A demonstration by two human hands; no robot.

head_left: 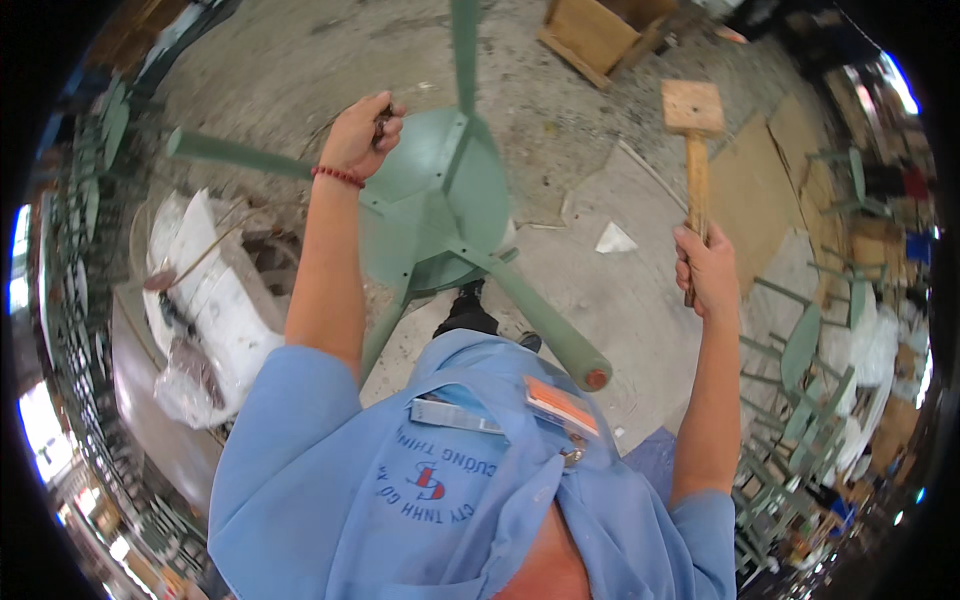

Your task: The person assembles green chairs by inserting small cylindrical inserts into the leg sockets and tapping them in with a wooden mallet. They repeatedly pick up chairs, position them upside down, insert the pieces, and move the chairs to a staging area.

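Observation:
An upside-down green stool point(482, 190) sits before me, its round seat below and its legs spreading upward and outward. One leg point(545, 325) slants toward my body and shows a reddish-brown end. My left hand point(362, 138) is closed over the seat's far left edge, around small dark pieces, possibly screws, mostly hidden by the fingers. On the right, my right hand point(708, 268) grips the handle of a wooden mallet point(692, 108). The mallet stands apart from the stool, with its block head pointing away from me.
White foam sheeting point(225, 265) and clear plastic lie on the left. A wooden box point(590, 38) rests on the floor at the far side. Flat cardboard point(760, 165) covers floor to the right. Green chairs point(800, 350) crowd the right side, and more green furniture lines the left.

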